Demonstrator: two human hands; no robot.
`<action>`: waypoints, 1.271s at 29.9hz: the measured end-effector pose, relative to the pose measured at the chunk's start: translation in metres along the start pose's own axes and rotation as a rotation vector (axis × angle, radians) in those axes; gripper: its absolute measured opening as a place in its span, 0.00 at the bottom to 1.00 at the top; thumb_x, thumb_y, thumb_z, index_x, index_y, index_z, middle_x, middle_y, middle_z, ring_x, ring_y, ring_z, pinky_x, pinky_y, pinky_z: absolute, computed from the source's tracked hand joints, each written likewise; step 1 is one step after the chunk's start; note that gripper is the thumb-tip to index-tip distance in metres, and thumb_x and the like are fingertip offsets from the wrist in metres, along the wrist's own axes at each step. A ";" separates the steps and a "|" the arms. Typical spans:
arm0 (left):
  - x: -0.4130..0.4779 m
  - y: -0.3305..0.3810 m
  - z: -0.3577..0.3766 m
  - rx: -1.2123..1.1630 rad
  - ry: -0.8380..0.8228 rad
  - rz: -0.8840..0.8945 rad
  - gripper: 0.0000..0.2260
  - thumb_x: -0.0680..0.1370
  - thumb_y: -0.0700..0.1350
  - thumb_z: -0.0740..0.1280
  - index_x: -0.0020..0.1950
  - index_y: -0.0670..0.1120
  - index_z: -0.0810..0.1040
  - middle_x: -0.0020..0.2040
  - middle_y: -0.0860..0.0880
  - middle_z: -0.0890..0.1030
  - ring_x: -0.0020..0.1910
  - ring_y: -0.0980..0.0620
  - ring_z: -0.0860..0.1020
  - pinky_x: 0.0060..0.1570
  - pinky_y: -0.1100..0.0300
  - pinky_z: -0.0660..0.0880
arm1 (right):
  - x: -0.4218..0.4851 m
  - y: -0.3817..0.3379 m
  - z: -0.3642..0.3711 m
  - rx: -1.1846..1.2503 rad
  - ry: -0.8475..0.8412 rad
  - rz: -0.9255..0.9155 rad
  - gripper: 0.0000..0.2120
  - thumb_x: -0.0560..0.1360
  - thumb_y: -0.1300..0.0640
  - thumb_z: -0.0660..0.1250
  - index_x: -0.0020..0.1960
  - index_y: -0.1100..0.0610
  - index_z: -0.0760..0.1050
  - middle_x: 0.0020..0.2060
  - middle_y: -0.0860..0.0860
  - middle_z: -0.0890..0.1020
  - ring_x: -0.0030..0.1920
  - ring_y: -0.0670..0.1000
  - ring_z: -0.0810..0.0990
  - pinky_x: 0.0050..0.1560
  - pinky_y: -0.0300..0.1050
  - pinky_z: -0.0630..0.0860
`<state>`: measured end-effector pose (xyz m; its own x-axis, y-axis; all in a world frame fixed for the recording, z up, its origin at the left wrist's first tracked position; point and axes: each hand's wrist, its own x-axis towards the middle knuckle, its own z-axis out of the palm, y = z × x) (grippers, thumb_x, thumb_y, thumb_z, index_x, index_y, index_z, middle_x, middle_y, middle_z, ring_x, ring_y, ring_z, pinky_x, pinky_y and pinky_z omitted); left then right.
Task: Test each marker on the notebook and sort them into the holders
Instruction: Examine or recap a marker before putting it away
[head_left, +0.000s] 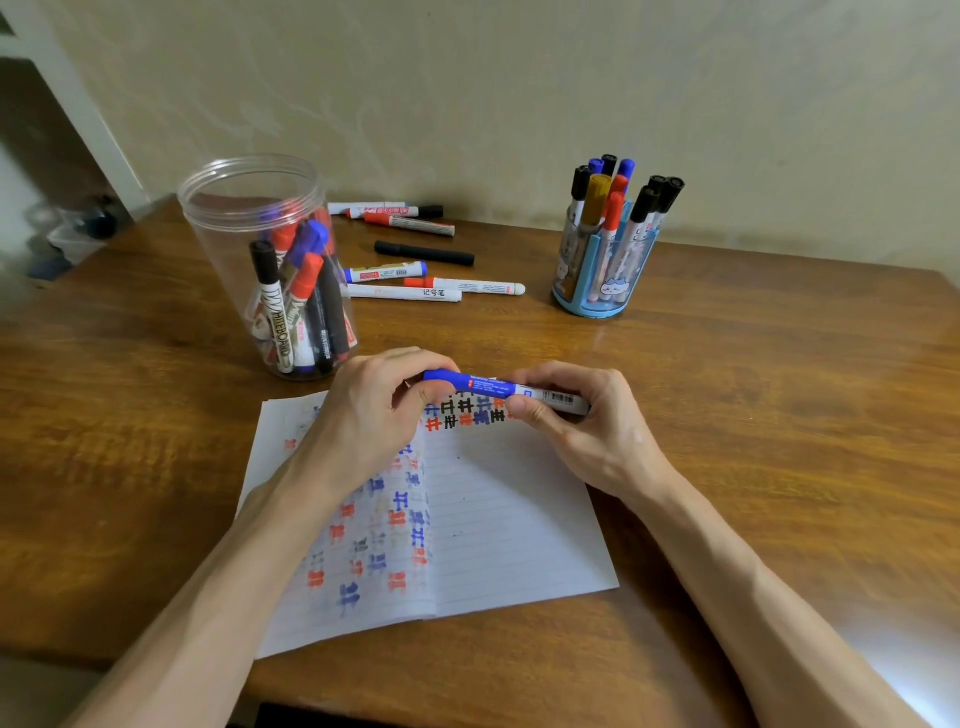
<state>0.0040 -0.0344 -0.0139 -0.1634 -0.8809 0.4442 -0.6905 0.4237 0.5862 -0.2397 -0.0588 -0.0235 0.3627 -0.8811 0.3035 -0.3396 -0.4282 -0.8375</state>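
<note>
Your left hand (376, 410) pinches the blue cap and your right hand (576, 421) grips the barrel of one marker (498, 387), held level just above the notebook (519, 519); jar (270, 260) beyond left, holder (602, 270) beyond right.

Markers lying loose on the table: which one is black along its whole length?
The all-black marker, lying on its own in the middle of the loose ones. Every other loose one has a pale, printed barrel, with colour only at the cap or end.
</note>
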 end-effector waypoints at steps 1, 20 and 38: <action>0.000 0.000 0.000 -0.003 0.003 -0.003 0.08 0.80 0.41 0.70 0.59 0.47 0.84 0.49 0.60 0.80 0.53 0.60 0.79 0.49 0.63 0.78 | 0.000 0.000 0.000 0.002 -0.005 -0.002 0.12 0.79 0.53 0.74 0.60 0.58 0.85 0.51 0.48 0.88 0.50 0.43 0.87 0.45 0.35 0.81; -0.018 0.036 -0.050 -0.489 0.111 -0.172 0.09 0.80 0.45 0.69 0.58 0.42 0.82 0.54 0.49 0.85 0.58 0.50 0.83 0.58 0.60 0.79 | 0.011 -0.041 0.014 -0.017 -0.157 -0.096 0.15 0.79 0.49 0.74 0.64 0.51 0.84 0.55 0.44 0.87 0.54 0.48 0.85 0.49 0.46 0.84; -0.235 0.028 -0.193 -0.359 0.433 -0.420 0.06 0.81 0.42 0.68 0.56 0.42 0.81 0.48 0.44 0.83 0.50 0.46 0.83 0.55 0.57 0.78 | 0.019 -0.146 0.172 0.068 -0.595 -0.409 0.10 0.80 0.55 0.74 0.60 0.53 0.86 0.51 0.44 0.88 0.49 0.45 0.86 0.52 0.44 0.83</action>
<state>0.1594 0.2252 0.0292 0.4134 -0.8534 0.3176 -0.3462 0.1753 0.9216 -0.0342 0.0217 0.0261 0.8665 -0.3866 0.3158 -0.0282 -0.6695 -0.7422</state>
